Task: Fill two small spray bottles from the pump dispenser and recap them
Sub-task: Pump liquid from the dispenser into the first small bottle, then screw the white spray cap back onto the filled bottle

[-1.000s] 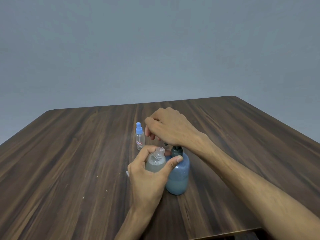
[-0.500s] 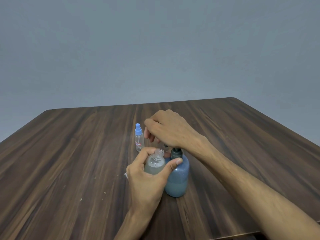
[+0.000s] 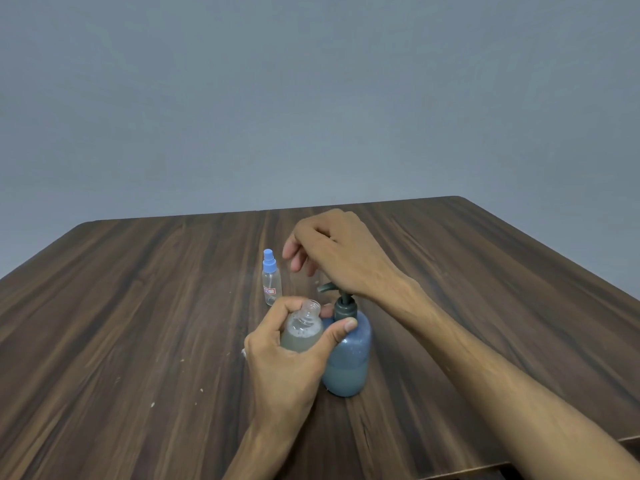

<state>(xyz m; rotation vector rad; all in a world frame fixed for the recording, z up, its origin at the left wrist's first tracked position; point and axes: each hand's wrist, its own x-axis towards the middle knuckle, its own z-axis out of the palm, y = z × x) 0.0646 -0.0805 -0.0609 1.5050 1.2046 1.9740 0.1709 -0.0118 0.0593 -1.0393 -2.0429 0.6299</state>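
Note:
My left hand (image 3: 284,368) grips an uncapped clear spray bottle (image 3: 303,329), partly filled with cloudy liquid, its threaded neck just below the pump spout (image 3: 325,288). The blue pump dispenser (image 3: 346,362) stands on the table right behind that bottle, about half full. My right hand (image 3: 339,251) hovers over the pump head, its heel resting on the top and its fingers loosely curled, holding nothing. A second small clear spray bottle (image 3: 271,284) with a blue cap stands upright just beyond my left hand.
Everything sits on a dark wooden table (image 3: 138,323) against a plain grey wall. A few pale specks lie on the wood at the near left. The table's front edge runs under my right forearm.
My right hand has lifted, and the pump head has risen with it, so the spout now shows. Its fingers have loosened. My left hand still holds the uncapped bottle in place.

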